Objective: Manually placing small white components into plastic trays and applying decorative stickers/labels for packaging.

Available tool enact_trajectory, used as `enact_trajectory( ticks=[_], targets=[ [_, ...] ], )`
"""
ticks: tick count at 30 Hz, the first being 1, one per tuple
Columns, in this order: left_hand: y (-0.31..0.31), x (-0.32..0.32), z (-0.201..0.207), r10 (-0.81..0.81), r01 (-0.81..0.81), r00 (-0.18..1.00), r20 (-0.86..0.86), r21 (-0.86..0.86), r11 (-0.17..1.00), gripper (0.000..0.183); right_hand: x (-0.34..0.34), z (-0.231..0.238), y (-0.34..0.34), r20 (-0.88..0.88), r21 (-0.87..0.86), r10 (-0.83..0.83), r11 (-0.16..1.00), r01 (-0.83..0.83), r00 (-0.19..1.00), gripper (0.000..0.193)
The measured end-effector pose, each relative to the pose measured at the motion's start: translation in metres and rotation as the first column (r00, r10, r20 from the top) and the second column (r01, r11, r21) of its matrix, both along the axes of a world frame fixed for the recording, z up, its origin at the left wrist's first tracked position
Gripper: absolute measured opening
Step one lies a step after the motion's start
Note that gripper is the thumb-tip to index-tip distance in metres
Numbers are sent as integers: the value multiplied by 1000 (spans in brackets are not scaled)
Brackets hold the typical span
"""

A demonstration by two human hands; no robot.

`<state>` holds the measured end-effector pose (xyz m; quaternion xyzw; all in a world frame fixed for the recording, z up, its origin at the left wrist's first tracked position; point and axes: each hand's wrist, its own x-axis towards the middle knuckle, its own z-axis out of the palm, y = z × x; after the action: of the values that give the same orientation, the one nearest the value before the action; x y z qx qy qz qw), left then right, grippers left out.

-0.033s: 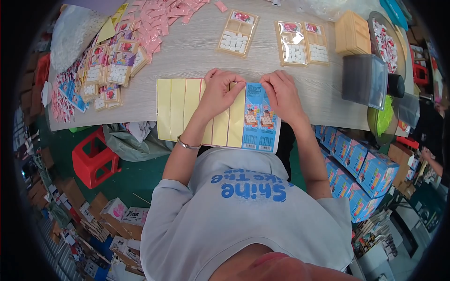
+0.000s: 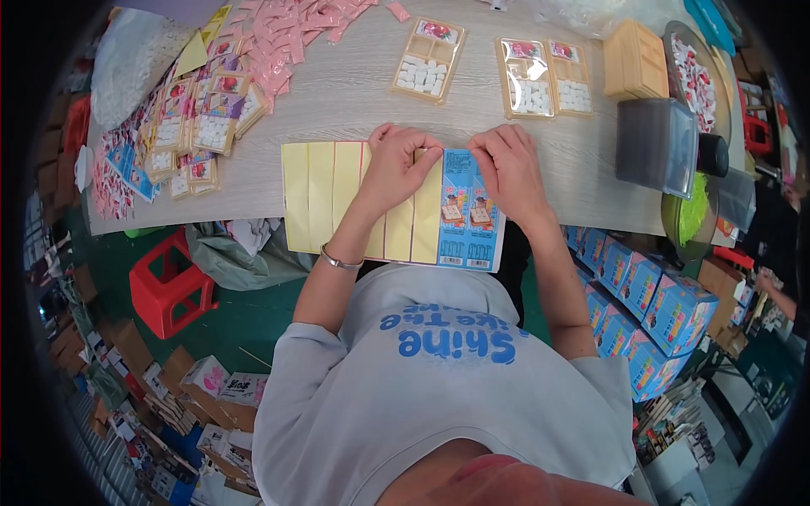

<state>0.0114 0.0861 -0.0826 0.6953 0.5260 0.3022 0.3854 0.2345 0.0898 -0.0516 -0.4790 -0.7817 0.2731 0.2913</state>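
Sheet (image 2: 412, 221) lay directly under both hands across the near edge of the worktop (image 2: 337, 97), its long axis running left to right along that edge and its near side reaching past it toward the person. Two blue labels (image 2: 468, 207) took up its right end; roughly six yellow strips (image 2: 321, 194) filled the rest, the left hand and forearm partly covering some, so that count was unsure. The right hand (image 2: 511, 173), nearer the outer label, pinched the far edge close to the far right corner; the left hand (image 2: 398, 166) pinched the same edge where yellow met blue. How many layers each pinch caught, I could not tell. Farther out lay one filled tray (image 2: 424, 63), two paired trays (image 2: 529, 76) to its right, then one beige tray stack (image 2: 633, 59) and one grey container (image 2: 654, 143) by the right edge. Toward the left edge, heaped trays (image 2: 213, 132) and pink packets (image 2: 278, 42) were too jumbled to count.
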Motion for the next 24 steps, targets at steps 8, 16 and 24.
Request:
enact_trajectory(
  ticks=[8, 16, 24],
  targets=[
    [-1, 10, -4, 59, -60, 998, 6, 43, 997, 9, -10, -5, 2, 186, 339, 50, 934, -112, 981, 30],
    [-2, 6, -6, 89, -94, 993, 82, 53, 994, 10, 17, -4, -2, 28, 58, -142, 988, 141, 989, 41],
    [1, 5, -6, 122, -119, 992, -9, 169, 979, 9, 39, -13, -43, -119, -303, -449, 866, 398, 885, 21]
  ],
)
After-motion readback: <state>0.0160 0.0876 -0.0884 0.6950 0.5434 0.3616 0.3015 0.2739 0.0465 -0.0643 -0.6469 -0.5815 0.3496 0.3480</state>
